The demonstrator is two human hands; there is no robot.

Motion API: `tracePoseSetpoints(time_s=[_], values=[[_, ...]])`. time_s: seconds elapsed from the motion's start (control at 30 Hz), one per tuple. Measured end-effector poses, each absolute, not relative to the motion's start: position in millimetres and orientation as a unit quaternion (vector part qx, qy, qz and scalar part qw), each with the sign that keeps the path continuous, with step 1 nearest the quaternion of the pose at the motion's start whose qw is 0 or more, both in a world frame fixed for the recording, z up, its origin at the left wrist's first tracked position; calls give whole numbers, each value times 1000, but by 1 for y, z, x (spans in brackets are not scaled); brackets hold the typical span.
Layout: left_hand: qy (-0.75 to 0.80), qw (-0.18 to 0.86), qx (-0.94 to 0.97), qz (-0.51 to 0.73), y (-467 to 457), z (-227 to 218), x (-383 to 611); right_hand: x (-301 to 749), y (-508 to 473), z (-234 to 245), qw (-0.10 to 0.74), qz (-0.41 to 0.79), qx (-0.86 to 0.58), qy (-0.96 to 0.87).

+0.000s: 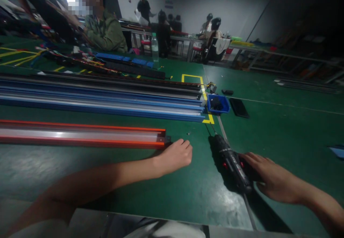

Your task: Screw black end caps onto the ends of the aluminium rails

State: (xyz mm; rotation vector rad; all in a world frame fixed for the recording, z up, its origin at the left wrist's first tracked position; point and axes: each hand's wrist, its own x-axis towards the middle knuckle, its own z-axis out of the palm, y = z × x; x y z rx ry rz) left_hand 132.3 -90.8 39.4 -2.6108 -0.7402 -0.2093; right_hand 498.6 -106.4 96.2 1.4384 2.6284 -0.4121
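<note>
My right hand [268,179] is wrapped round the handle of a black cordless drill [231,163] that lies on the green table [282,130], its bit pointing away from me. My left hand [176,155] rests on the table just past the end of an orange-edged rail [80,134], fingers curled downward; whether they hold anything is hidden. A tiny screw [187,134] lies just beyond its fingertips.
A stack of long blue and grey rails [107,98] runs across the table behind the orange one. A small blue bin [217,104] and a black phone [239,107] sit near their ends. Another person in a green jacket [106,30] sits at far left; others work at distant tables.
</note>
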Motion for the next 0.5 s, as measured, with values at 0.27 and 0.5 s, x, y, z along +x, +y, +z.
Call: tracePoseSetpoints(time_s=[0.27,0.5], values=[[-253,174,-946,-107,-96,55,122,479,-118,77,27,-80,489,868],[-290,110,-925,-218,-85,77,92,489,-128,67,15,105,466,878]])
